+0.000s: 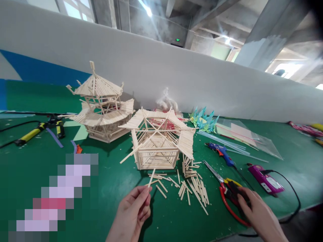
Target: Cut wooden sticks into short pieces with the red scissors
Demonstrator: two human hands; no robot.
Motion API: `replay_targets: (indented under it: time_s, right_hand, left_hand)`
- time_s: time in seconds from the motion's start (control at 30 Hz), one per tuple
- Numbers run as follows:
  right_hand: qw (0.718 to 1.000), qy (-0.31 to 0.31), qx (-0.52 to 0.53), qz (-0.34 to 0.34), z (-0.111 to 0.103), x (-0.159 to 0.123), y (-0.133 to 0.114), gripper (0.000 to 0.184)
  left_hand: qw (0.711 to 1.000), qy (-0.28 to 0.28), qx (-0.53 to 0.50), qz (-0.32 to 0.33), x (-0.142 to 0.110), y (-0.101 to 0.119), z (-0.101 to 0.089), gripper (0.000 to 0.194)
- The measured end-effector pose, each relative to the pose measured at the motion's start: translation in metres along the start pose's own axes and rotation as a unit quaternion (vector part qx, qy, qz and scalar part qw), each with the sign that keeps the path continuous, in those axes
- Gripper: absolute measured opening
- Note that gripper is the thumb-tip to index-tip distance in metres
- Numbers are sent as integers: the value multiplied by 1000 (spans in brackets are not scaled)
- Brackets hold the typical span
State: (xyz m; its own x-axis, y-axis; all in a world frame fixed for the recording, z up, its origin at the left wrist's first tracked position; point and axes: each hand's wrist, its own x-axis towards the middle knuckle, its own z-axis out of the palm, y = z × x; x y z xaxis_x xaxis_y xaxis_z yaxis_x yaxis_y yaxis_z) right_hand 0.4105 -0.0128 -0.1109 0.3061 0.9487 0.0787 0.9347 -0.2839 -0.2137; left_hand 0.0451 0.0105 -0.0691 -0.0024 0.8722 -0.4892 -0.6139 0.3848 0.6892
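Between thumb and fingertips, my left hand [136, 206] pinches a short wooden stick [151, 178], its far end pointing up toward the frame. My right hand [256, 210] is closed around a yellow-and-black-handled tool [233, 188], whose working end is hidden. Right beside it lie red-handled scissors [214, 173], blades pointing away to the left. In front of me stands an open-topped wooden stick pavilion frame [157, 161], with slatted eaves and crossing sticks over its top. Loose cut sticks [199, 190] lie scattered between my hands.
A taller wooden stick pagoda [101, 117] stands back left, near a yellow-and-black tool [37, 131]. To the right are a blue glue gun [222, 153], clear glue sticks [227, 143] and a purple device with a cable [266, 179]. Blue-green folded paper [204, 119] sits against the white partition [176, 74].
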Motion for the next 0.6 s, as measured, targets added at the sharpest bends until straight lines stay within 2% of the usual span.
replay_targets:
  time_s: [0.17,0.37,0.47,0.6]
  right_hand:
    - [995,-95,-10,-33,1,17,2,43]
    - [989,-132,-59,-21,-7,25,0,36]
    - [994,-112,13,-6,-11,25,5,35]
    - [978,-71,182,77,-19,12,11,41]
  left_hand:
    - [1000,-19,-1,3,-8,0,3,18]
    - [999,-11,-19,27,-13,1,1,14]
    - [999,-6,-25,29,-14,3,0,15]
    - [999,-1,-28,29,-16,5,2,15]
